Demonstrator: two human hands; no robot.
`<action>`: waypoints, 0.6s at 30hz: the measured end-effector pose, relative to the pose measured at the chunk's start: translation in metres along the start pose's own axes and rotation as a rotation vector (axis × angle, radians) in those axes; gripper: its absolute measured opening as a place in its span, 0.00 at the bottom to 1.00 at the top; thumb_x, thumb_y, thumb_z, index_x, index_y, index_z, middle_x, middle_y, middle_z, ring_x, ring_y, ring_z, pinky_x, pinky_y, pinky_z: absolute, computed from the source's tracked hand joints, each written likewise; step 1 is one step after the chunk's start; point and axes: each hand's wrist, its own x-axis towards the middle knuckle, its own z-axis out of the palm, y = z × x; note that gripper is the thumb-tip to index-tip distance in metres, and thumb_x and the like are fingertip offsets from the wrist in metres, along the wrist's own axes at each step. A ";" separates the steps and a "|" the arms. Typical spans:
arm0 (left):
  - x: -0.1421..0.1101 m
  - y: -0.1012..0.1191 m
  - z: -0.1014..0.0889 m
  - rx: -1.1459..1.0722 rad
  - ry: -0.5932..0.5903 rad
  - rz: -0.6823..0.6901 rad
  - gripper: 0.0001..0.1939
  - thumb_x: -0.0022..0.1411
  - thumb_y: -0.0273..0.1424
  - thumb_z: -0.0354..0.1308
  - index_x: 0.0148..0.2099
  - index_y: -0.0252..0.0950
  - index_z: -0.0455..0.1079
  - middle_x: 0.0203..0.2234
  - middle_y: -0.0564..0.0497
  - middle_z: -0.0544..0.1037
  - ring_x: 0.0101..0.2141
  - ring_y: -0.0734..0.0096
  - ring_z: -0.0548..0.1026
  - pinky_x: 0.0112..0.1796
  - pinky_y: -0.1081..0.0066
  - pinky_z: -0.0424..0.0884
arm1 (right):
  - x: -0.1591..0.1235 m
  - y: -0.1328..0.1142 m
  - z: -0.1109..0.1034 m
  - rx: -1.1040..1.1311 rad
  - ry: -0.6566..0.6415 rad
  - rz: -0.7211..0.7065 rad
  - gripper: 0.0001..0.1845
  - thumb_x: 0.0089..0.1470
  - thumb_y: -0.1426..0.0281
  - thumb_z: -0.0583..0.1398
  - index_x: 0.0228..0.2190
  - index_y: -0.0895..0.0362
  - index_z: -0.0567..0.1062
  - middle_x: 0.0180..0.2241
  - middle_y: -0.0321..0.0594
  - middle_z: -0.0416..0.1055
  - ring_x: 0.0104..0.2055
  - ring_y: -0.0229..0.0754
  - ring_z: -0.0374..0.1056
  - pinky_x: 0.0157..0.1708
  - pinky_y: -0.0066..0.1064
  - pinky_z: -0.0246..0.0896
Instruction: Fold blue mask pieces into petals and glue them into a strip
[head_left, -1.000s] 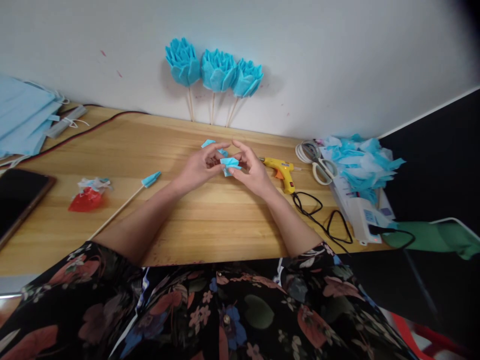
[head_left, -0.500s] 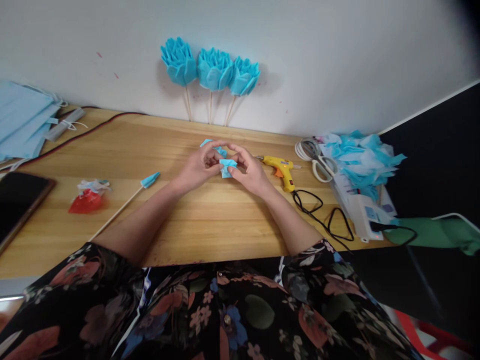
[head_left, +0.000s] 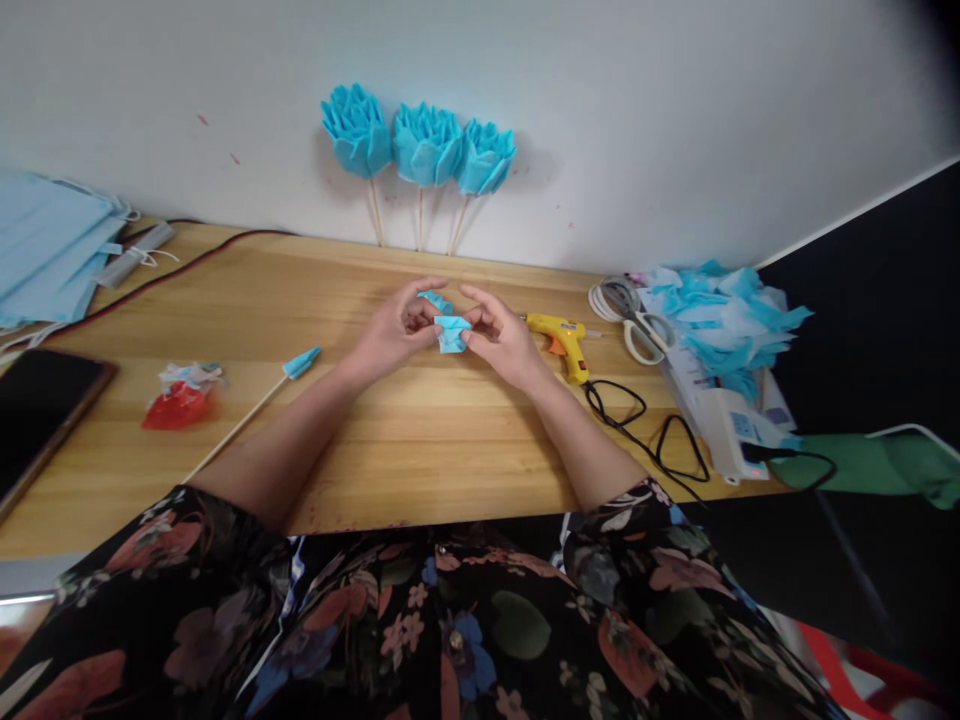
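Note:
Between both hands, over the middle of the wooden table, is a small folded piece of blue fabric (head_left: 451,335). My left hand (head_left: 401,330) pinches its left side between thumb and fingers. On its right side my right hand (head_left: 501,335) grips it the same way, index finger raised. More blue fabric (head_left: 435,300) lies just behind, partly hidden by my hands. A stick with a blue wrapped tip (head_left: 301,363) rests on the table left of my left forearm. The yellow glue gun (head_left: 561,340) lies right of my right hand.
Three blue fabric flowers on sticks (head_left: 426,145) lean against the wall. Scissors (head_left: 646,335), a heap of blue and white scraps (head_left: 724,320) and a white power strip (head_left: 729,432) are at right. Blue masks (head_left: 52,245), a phone (head_left: 45,415) and a red packet (head_left: 180,402) are at left.
My fingers have shifted on the blue piece, and its top edge now looks folded over more evenly. My raised index fingertips have moved apart. The view has tilted slightly.

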 end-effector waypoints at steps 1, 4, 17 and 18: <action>0.001 -0.001 -0.001 0.011 0.005 0.008 0.31 0.59 0.32 0.65 0.63 0.35 0.64 0.32 0.52 0.78 0.32 0.73 0.75 0.36 0.71 0.70 | 0.001 0.000 -0.002 -0.008 0.014 0.010 0.34 0.57 0.63 0.62 0.63 0.50 0.65 0.41 0.39 0.77 0.44 0.44 0.73 0.51 0.43 0.71; 0.004 -0.005 -0.009 0.104 0.075 0.050 0.29 0.63 0.31 0.60 0.65 0.37 0.63 0.35 0.50 0.80 0.34 0.72 0.76 0.38 0.70 0.71 | 0.004 0.002 -0.014 -0.017 0.085 0.038 0.32 0.57 0.66 0.60 0.63 0.51 0.66 0.41 0.39 0.76 0.42 0.43 0.73 0.46 0.39 0.72; -0.004 0.002 -0.013 0.954 -0.001 0.102 0.20 0.64 0.24 0.49 0.47 0.38 0.82 0.42 0.44 0.83 0.42 0.60 0.78 0.44 0.64 0.70 | 0.006 0.001 -0.023 -0.276 -0.063 0.092 0.37 0.53 0.74 0.59 0.65 0.51 0.64 0.43 0.41 0.77 0.40 0.44 0.72 0.46 0.42 0.70; -0.004 0.002 -0.012 0.970 -0.010 0.087 0.19 0.64 0.25 0.49 0.47 0.39 0.82 0.41 0.44 0.83 0.41 0.61 0.78 0.43 0.64 0.70 | 0.007 0.000 -0.023 -0.276 -0.090 0.100 0.38 0.53 0.74 0.59 0.65 0.52 0.64 0.42 0.41 0.77 0.40 0.44 0.73 0.45 0.41 0.70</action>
